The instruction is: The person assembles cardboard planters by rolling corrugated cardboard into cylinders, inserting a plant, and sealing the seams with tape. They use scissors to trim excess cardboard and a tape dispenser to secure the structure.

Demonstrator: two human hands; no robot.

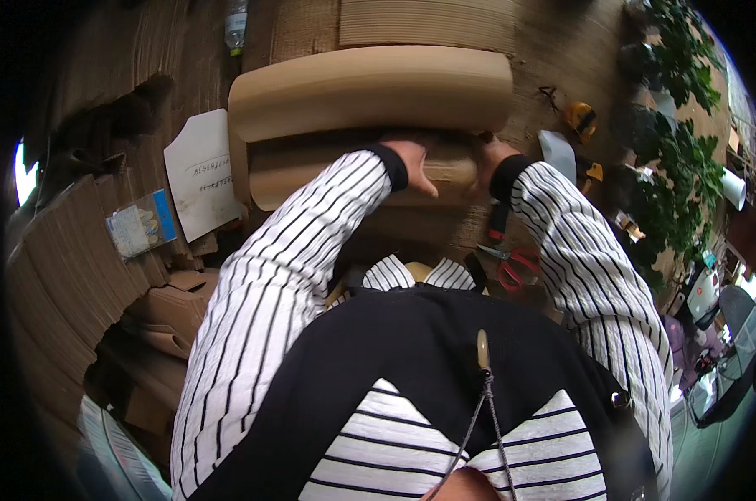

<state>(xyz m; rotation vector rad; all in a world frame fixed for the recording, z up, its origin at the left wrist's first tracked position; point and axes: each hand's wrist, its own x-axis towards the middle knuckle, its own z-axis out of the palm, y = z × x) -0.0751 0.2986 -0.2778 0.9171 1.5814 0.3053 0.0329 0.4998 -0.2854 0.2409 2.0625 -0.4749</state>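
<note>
A wide brown cardboard sheet (370,92) is bent into a rounded fold in front of me. Just below it, nearer to me, lies a second curved cardboard section (290,177); whether both are one piece I cannot tell. My left hand (409,164) rests at the dark gap between them, its thumb stretched apart over the nearer curve, the other fingers partly hidden. At the right end of the cardboard, my right hand (490,161) is closed on the edge, with its fingers partly hidden.
Red-handled scissors (516,265) lie near my right forearm. Farther right are a yellow tape measure-like object (580,119) and leafy plants (679,159). Stacked cardboard (69,259) and a white paper with handwriting (201,175) stand left. A plastic bottle (236,27) lies at the back.
</note>
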